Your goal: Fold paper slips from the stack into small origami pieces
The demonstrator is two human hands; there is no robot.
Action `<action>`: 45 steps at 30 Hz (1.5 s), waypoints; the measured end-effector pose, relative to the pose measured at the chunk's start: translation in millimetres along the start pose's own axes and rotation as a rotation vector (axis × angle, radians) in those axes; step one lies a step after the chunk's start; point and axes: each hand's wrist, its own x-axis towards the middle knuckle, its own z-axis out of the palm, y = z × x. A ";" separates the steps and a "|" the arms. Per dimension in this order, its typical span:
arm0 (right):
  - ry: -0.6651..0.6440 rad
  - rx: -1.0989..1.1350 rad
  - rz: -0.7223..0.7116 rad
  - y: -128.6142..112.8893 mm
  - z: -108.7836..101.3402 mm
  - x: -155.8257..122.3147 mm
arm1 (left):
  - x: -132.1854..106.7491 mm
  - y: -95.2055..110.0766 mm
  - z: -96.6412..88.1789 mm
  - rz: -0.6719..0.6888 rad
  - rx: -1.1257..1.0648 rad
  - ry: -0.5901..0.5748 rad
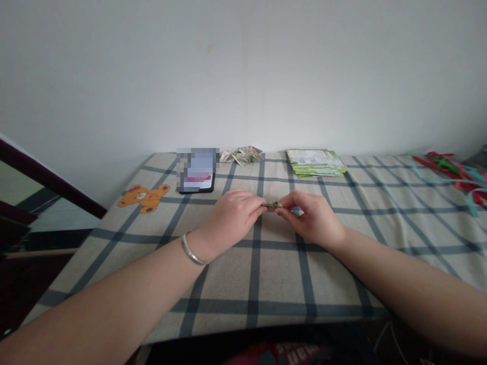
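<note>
Both my hands meet over the middle of a table covered in a checked cloth (266,274). My left hand (232,215), with a silver bangle on its wrist, is closed and pinches one end of a small folded piece of printed paper (273,205). My right hand (312,218) pinches the other end with its fingers curled. The paper is mostly hidden between the fingertips, just above the cloth.
A phone (197,175) lies at the back left. Beside it sit several small folded paper pieces (242,155). A stack of green printed sheets (315,162) lies at the back right. Red and green ribbons (454,172) are at the far right. A bear picture (144,196) is on the cloth.
</note>
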 end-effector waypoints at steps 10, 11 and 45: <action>-0.119 -0.101 0.137 0.4 -7.8 4.1 | 0.0 -2.8 1.6 0.011 0.025 0.007; -0.134 -0.085 0.153 0.6 -8.1 4.5 | 0.0 -3.4 1.3 0.001 0.024 0.010; -0.359 -0.162 -0.278 14.1 -18.8 5.6 | 1.1 -0.4 -7.7 0.057 0.106 -0.219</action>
